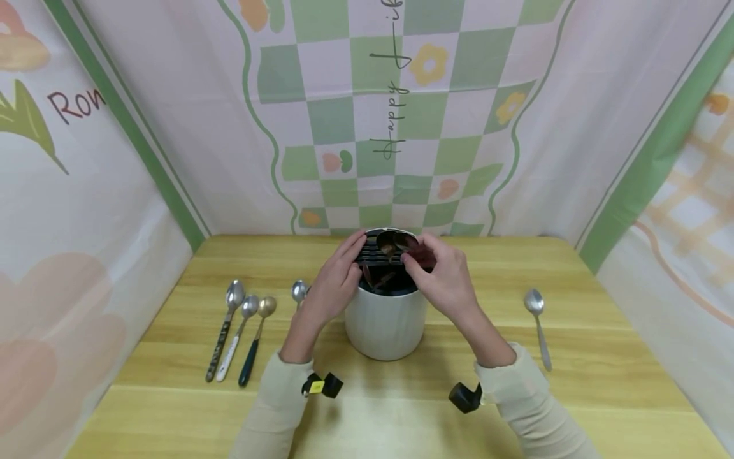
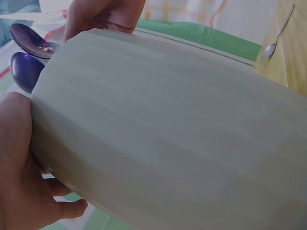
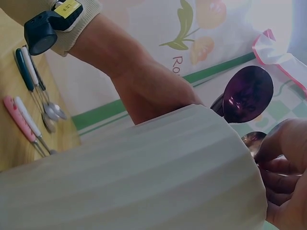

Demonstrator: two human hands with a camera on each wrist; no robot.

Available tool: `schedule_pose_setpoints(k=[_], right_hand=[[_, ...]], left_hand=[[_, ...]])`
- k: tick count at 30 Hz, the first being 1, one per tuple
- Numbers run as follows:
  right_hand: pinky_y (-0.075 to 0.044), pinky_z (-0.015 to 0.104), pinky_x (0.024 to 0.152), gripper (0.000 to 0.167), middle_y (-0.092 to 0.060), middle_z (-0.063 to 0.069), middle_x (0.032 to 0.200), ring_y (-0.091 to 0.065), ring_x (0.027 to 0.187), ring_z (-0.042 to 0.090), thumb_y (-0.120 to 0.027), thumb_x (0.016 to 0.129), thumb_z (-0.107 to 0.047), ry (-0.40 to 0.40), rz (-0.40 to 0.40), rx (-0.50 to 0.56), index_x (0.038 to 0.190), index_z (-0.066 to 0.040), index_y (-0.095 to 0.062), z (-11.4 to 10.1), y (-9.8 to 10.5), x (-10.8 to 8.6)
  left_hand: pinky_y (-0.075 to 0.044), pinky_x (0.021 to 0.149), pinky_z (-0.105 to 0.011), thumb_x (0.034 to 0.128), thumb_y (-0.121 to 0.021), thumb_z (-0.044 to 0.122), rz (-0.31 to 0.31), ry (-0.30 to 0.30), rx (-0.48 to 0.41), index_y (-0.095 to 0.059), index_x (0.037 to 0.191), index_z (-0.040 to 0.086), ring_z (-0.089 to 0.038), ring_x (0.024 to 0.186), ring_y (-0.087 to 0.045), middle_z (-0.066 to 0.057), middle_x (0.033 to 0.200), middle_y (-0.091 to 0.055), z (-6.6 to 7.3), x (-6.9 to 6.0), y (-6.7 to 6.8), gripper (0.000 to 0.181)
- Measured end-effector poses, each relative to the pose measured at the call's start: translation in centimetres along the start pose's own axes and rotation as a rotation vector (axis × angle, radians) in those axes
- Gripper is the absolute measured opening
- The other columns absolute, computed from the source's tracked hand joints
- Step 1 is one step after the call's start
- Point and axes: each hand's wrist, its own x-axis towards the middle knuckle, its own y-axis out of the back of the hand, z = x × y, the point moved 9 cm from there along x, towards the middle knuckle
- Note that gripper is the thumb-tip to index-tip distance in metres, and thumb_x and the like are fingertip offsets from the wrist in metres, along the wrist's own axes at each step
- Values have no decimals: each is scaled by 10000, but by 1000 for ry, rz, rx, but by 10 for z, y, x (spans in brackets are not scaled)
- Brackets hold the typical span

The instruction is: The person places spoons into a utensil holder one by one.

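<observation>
A white ribbed container (image 1: pixel 385 328) stands upright on the table, with a dark interior and black slats near its back rim. My left hand (image 1: pixel 332 284) grips the container's left rim; in the left wrist view, that hand (image 2: pixel 29 177) curls around the edge. On the opposite side, my right hand (image 1: pixel 450 277) is at the rim. The right wrist view shows the right hand (image 3: pixel 288 172) pinching a small shiny spoon (image 3: pixel 253 140). Dark purple spoon bowls (image 2: pixel 29 72) stick up above the rim, one larger (image 3: pixel 249 93) in the right wrist view.
Three spoons (image 1: pixel 229 331) lie left of the container. Closer to it is another spoon (image 1: pixel 299 291), partly behind my left arm; the right wrist view shows pink (image 3: pixel 19 117) and white handles there. A single metal spoon (image 1: pixel 538 322) lies to the right. Patterned cloth (image 1: pixel 395 115) hangs behind.
</observation>
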Motion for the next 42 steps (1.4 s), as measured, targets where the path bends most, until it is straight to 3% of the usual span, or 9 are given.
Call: schedule_pose_setpoints(k=[11,22,32,42], right_hand=[[-536,90,708,107,-742,156,939,-734,855,253,-694,881,-18,-32,4,4,986,-21,-671,3,1,1],[-614,285,688,83,-740,121,858,-728,775,219,-714,856,-7,5,-5,-79,937,-21,-701,0,-2,2],[-573,233,634,60,-704,70,806,-661,718,155,-711,843,-2,39,-22,-166,874,-49,-691,-3,-6,0],[-589,295,662,95,-690,96,840,-663,747,182,-726,823,21,34,-69,-199,892,-31,-685,-4,-8,-3]], left_hand=[[-273,1237,-412,986,-325,120,0,-16,-1,-351,1532,18,-241,1514,-287,-54,1644,-288,2,0,0,555],[-281,1234,-419,985,-332,103,10,-35,-7,-359,1523,1,-259,1510,-296,-65,1641,-294,4,0,1,549],[-279,1234,-421,980,-334,101,10,-31,2,-362,1520,-5,-260,1507,-302,-71,1639,-297,4,0,1,552],[-269,1238,-398,985,-329,114,4,-18,-1,-343,1533,13,-242,1515,-282,-52,1648,-277,3,-2,0,557]])
